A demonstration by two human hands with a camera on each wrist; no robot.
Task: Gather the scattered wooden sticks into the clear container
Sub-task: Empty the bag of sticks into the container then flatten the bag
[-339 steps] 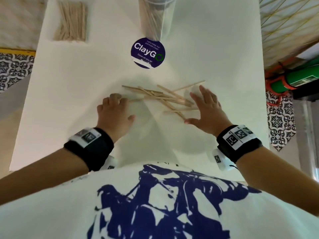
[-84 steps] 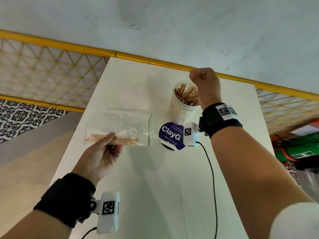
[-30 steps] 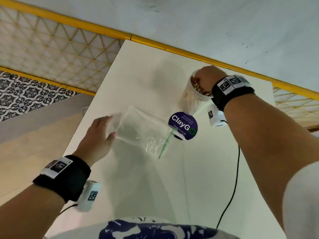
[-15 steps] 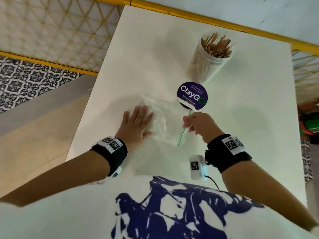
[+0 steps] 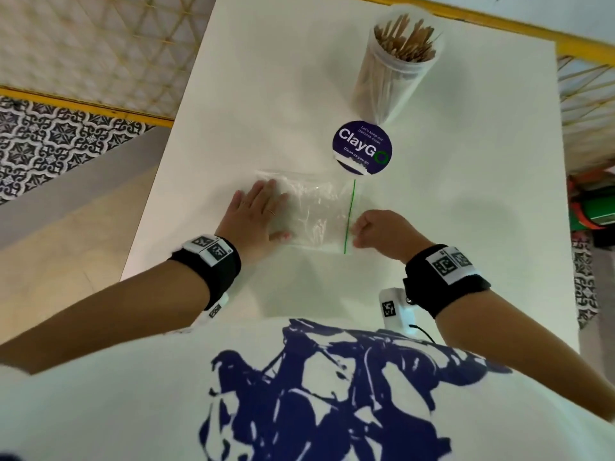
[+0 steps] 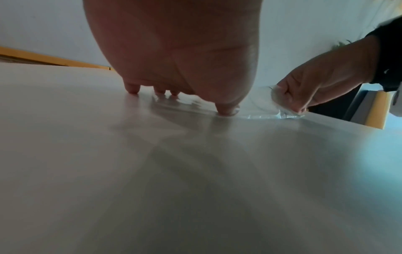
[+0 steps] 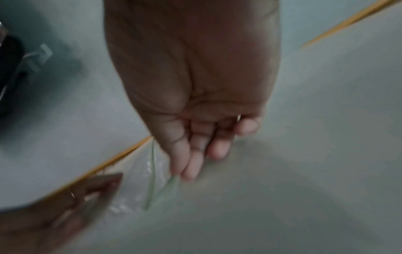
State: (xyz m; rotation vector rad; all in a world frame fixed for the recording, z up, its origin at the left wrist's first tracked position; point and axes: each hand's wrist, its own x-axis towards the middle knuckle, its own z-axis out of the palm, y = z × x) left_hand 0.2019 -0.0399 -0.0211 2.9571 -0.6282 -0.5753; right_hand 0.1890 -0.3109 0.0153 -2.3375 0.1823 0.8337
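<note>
Sticks [image 5: 404, 39] all stand upright in one clear jar [image 5: 391, 78] at the desk's [image 5: 233, 111] far end, nearer my right hand [image 5: 382, 232]; none lies loose. One empty plastic bag [image 5: 312, 214] lies between my two hands, long axis running left to right. My left hand [image 5: 256, 216] presses it flat, fingers spread; my right grip pinches its green-striped mouth. One round sticker [image 5: 362, 148] sits between bag and jar.
</note>
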